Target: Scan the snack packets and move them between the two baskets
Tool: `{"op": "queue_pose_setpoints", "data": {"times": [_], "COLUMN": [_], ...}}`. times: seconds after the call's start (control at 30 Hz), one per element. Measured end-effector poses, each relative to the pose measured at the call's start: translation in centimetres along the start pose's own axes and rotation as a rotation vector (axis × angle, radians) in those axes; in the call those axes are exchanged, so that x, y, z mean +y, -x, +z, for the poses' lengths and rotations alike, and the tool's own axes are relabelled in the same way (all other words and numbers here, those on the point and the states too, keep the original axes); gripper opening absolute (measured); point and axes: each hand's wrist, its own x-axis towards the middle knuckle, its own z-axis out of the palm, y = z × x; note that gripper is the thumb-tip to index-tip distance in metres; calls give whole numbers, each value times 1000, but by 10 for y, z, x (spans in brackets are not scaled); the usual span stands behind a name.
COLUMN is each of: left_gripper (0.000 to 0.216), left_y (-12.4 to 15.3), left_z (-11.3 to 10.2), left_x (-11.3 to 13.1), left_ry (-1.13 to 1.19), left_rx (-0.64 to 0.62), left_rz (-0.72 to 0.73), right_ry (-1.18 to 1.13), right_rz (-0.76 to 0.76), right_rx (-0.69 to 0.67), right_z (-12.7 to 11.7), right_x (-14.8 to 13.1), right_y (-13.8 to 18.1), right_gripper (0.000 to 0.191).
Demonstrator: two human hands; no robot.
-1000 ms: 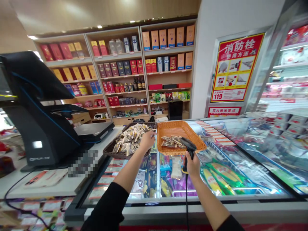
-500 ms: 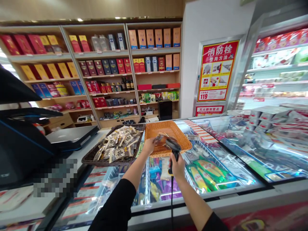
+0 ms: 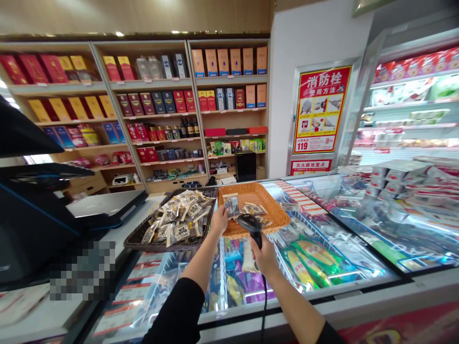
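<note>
My left hand [image 3: 219,220] is closed on a small clear snack packet [image 3: 232,206], held over the left side of an orange wicker basket [image 3: 274,210]. A black handheld barcode scanner [image 3: 254,227] is gripped in my right hand [image 3: 264,253], its head pointing left toward the packet and its cord hanging down. Inside the orange basket lie several similar packets [image 3: 253,209], partly hidden behind the scanner. To the left, a dark brown wicker basket [image 3: 129,240] holds a heap of the same packets [image 3: 182,215] with black lettering.
Both baskets rest on the glass top of a freezer [image 3: 373,286] full of bagged goods. A scale [image 3: 107,208] and dark checkout machine [image 3: 32,224] stand left. Shelves of boxes [image 3: 158,102] line the back wall; stacked white packages [image 3: 398,172] lie at right.
The packet in my left hand now appears sharper and upright, no longer smeared by motion. My right hand has tilted the scanner lower and slightly left. The view has shifted slightly.
</note>
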Motion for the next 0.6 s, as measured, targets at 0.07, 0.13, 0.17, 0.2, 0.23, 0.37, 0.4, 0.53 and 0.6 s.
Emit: {"op": "queue_pose_setpoints", "data": {"times": [0.07, 0.13, 0.17, 0.2, 0.23, 0.37, 0.4, 0.53, 0.6], "left_gripper": [26, 25, 25, 24, 23, 23, 23, 24, 23], "left_y": [0, 0, 1, 1, 1, 0, -1, -2, 1], "left_z": [0, 0, 1, 1, 2, 3, 3, 4, 6], "left_x": [0, 0, 0, -1, -1, -5, -7, -5, 2], "left_ry": [-23, -41, -44, -45, -43, -56, -66, -112, -111], "left_rx": [2, 6, 10, 14, 19, 28, 26, 26, 22], "left_rz": [5, 17, 22, 23, 20, 21, 26, 20, 38], "right_ry": [34, 59, 64, 65, 61, 47, 45, 15, -17], "right_rz": [-1, 0, 1, 4, 9, 25, 24, 20, 15], "right_rx": [-24, -35, -37, -39, -42, -48, -47, -53, -58], "right_z": [0, -1, -1, -1, -1, -1, -1, 0, 1], "right_x": [0, -1, 0, 0, 1, 4, 4, 3, 2], "right_y": [0, 1, 1, 1, 1, 0, 0, 0, 0], "right_gripper": [32, 30, 30, 29, 28, 27, 27, 27, 28]}}
